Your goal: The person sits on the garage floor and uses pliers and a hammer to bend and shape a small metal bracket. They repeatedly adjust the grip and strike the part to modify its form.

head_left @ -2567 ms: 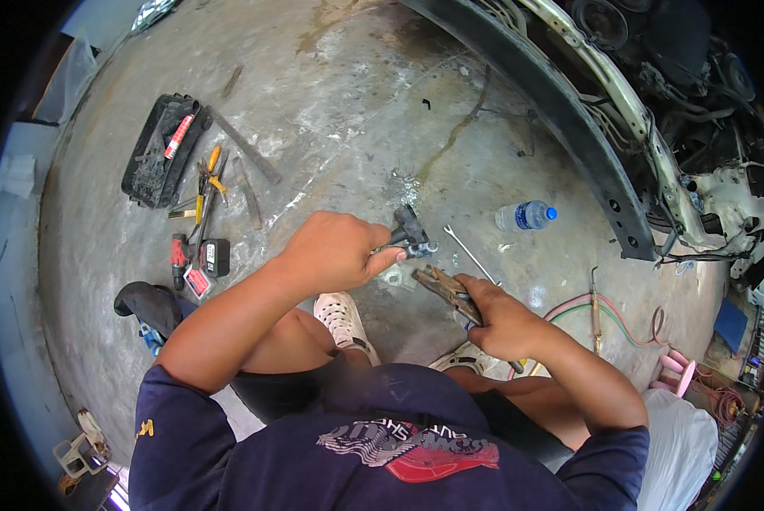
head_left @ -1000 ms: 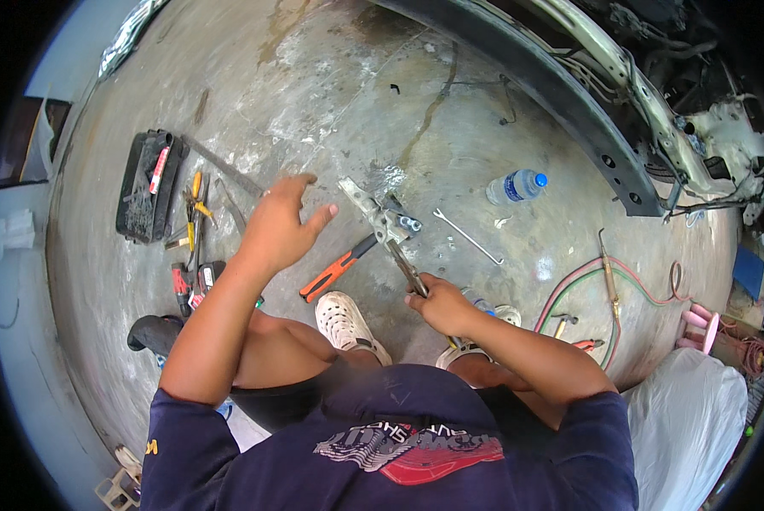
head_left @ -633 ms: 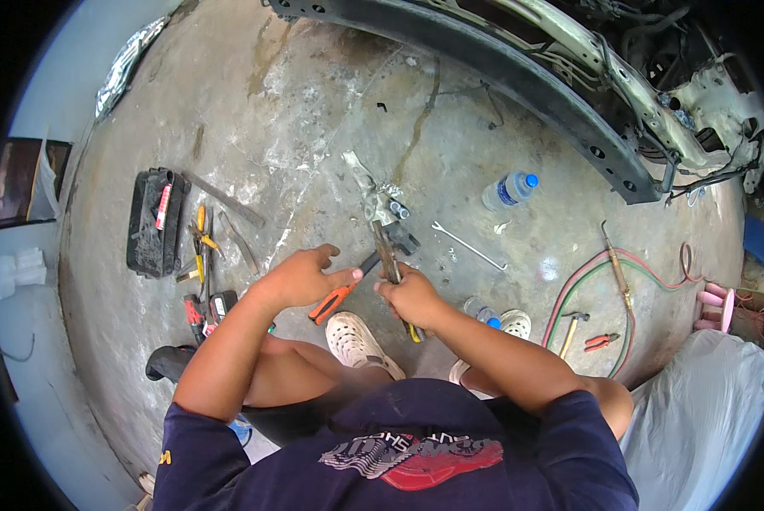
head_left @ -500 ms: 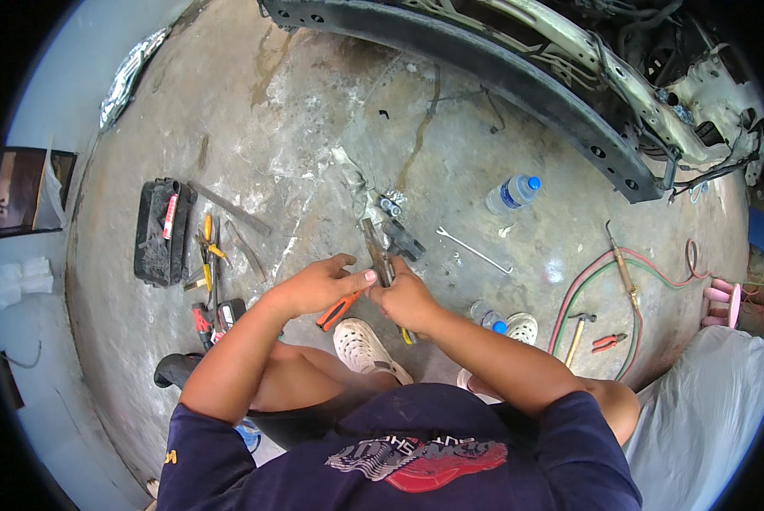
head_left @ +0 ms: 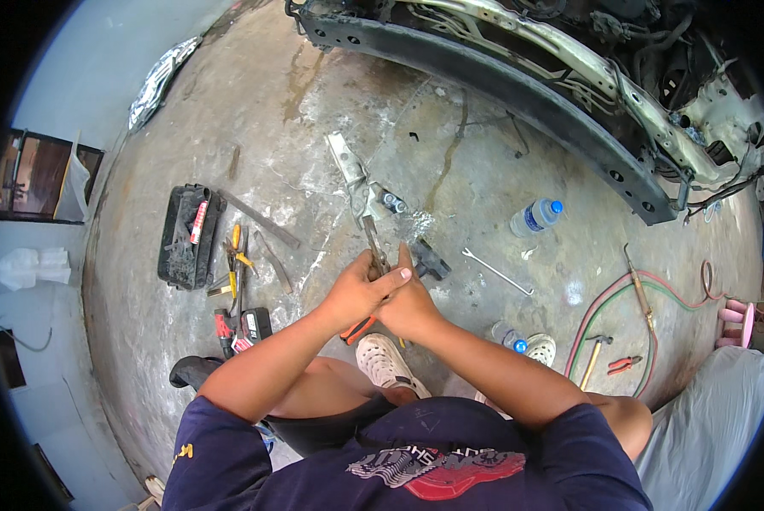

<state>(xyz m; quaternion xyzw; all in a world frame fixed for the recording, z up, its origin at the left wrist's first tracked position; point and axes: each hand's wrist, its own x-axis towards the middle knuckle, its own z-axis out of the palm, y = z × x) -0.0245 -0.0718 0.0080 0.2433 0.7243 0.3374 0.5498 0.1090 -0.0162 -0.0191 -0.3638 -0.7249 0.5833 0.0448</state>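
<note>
My left hand and my right hand are closed together around a grey metal hand tool, low in front of me. Its long narrow end points away from me. My fingers cover most of it, so its exact kind is hidden. At its tip is a bent silver metal piece, touching or clamped; I cannot tell which. Beside that piece sits a small dark part with round shiny ends. An orange-and-black handle shows below my hands. Right of them lies a black plastic-looking piece.
On the left are a black tray, yellow-handled pliers and a red cordless drill. Rightward lie a wrench, a water bottle, a torch with hoses, a hammer and red pliers. A car's front beam spans the far side.
My hands have drawn closer together, overlapping on the tool. The bent silver piece has tilted up and away, showing brighter. The whole view has shifted slightly.
</note>
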